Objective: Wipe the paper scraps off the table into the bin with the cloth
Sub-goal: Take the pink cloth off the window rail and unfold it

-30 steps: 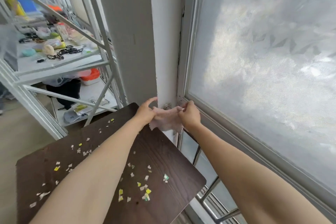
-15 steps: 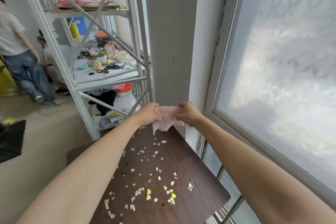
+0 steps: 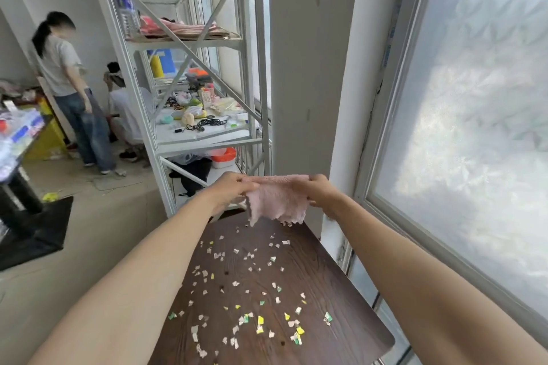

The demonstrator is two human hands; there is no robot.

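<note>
A pink cloth (image 3: 277,200) hangs in the air above the far edge of the dark wooden table (image 3: 335,299). My left hand (image 3: 229,190) grips its left top corner and my right hand (image 3: 321,190) grips its right top corner, so the cloth is stretched between them. Several small white, yellow and green paper scraps (image 3: 252,293) lie scattered over the tabletop below and in front of the cloth. No bin is in view.
A white metal shelf rack (image 3: 189,92) full of small items stands behind the table on the left. A wall pillar (image 3: 305,68) and a frosted window (image 3: 474,127) are on the right. Two persons (image 3: 68,89) are at the far left, beside a black table base (image 3: 26,222).
My head has turned left and up, bringing the shelf and persons into view. Both hands have lifted the cloth away from the window frame and spread it wider above the table.
</note>
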